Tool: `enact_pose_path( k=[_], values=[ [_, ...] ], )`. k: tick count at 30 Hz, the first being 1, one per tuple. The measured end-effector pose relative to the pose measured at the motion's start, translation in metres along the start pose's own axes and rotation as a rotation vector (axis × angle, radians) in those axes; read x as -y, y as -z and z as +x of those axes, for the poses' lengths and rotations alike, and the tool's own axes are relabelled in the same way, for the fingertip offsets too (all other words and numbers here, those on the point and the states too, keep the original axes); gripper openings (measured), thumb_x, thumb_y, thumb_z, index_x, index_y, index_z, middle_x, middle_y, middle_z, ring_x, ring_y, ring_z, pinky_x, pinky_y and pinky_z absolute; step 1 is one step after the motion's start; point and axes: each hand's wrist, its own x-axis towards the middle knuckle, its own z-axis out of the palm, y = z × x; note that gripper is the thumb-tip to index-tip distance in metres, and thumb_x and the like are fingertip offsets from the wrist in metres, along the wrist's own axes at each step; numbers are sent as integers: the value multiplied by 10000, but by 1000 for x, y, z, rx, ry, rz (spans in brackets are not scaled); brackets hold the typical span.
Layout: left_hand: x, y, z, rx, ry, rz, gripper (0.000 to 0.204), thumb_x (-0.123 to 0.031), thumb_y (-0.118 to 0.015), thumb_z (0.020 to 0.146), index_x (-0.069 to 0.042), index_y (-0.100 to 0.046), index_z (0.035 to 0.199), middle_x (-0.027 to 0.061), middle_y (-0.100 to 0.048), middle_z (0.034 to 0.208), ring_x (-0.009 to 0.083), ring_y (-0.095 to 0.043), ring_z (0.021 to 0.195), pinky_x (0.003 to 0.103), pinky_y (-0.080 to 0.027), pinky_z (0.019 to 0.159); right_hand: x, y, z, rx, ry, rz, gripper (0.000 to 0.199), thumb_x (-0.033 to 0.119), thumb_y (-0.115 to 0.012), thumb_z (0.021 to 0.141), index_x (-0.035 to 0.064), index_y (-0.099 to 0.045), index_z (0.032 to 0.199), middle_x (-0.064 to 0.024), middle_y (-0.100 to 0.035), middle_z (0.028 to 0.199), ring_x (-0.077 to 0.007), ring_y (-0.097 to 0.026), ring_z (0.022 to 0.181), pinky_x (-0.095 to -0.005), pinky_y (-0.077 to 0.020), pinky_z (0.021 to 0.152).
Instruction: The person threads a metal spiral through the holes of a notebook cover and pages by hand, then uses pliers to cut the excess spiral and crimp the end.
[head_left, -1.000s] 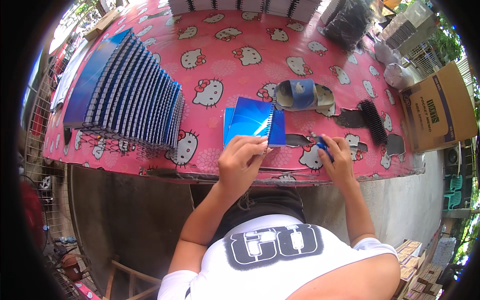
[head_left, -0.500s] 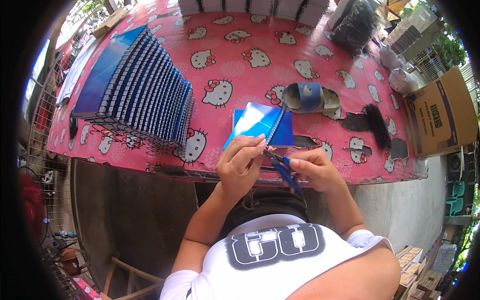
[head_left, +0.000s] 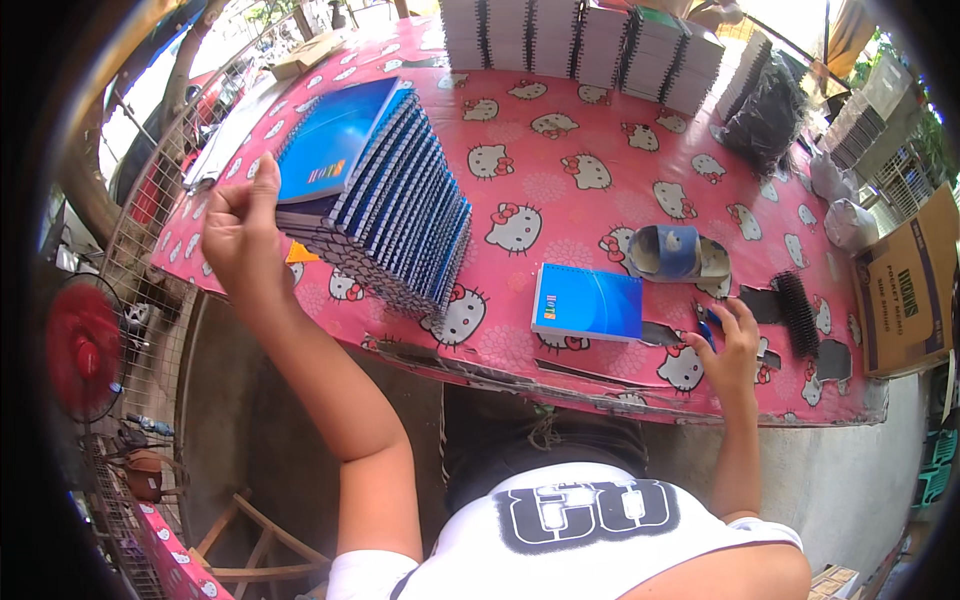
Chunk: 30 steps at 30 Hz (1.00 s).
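Along the near edge of the table (head_left: pixel 560 232), under glossy pink sheeting patterned with white cat faces: one rectangular, glossy blue spiral-bound notebook (head_left: pixel 590 303), closed, lying flat right of the middle, coil turned toward the far edge. Just right of it, one pair of small blue-handled metal pliers (head_left: pixel 706 331), placed between thumb and fingers of the right hand (head_left: pixel 734 348); thumb and fingertips spread well apart; contact with the handles not possible to tell.

Toward the left end, one tall stack of blue spiral-bound notebooks (head_left: pixel 410 200), coils massed on the right and near sides. On top, one bright blue cover (head_left: pixel 340 125), coil along its left side. At its near left corner, the left hand (head_left: pixel 243 228): thumb raised upright, remaining fingers curled inward; corner pinched or merely touched, not possible to tell.

Beyond the single notebook, one blue-and-beige slipper (head_left: pixel 680 253). Toward the right end, one bundle of black coils (head_left: pixel 797 312); at that end, one brown cardboard box (head_left: pixel 910 290). Near the far right corner, one crumpled black plastic bag (head_left: pixel 765 120). Along the far edge, one row of stacked white-paged, coil-bound books (head_left: pixel 540 38).
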Motion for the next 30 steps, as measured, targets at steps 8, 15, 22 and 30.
enact_pose_path(
  k=[8,15,22,30],
  values=[
    [1,-9,-4,35,41,-128,216,-46,-665,872,21,-676,1077,86,-700,890,93,-620,795,205,-478,735,93,-23,48,136,410,359,442,263,-776,744,63,-658,1120,-181,-545,1241,-345,-527,1135,-437,-439,933],
    [2,-10,-7,48,31,-146,270,-111,-682,887,46,-644,1104,83,-687,1007,100,-616,881,197,-459,799,154,-53,55,388,703,1,381,153,-732,743,119,-667,1117,-147,-584,1096,-298,-586,981,-402,-503,764],
    [-67,39,-91,303,-310,-619,447,-228,-559,965,95,-471,1261,296,-553,1250,321,-645,1007,372,-519,849,151,-46,93,773,657,168,416,95,-720,712,137,-673,1123,-104,-634,1028,-321,-620,897,-437,-514,722],
    [-43,7,-155,895,419,-640,467,-268,-583,949,89,-476,1230,313,-592,1148,234,-689,779,265,-537,647,154,-43,99,783,645,189,261,15,-684,686,53,-633,939,-136,-609,955,-355,-637,829,-453,-517,702]
  ],
)
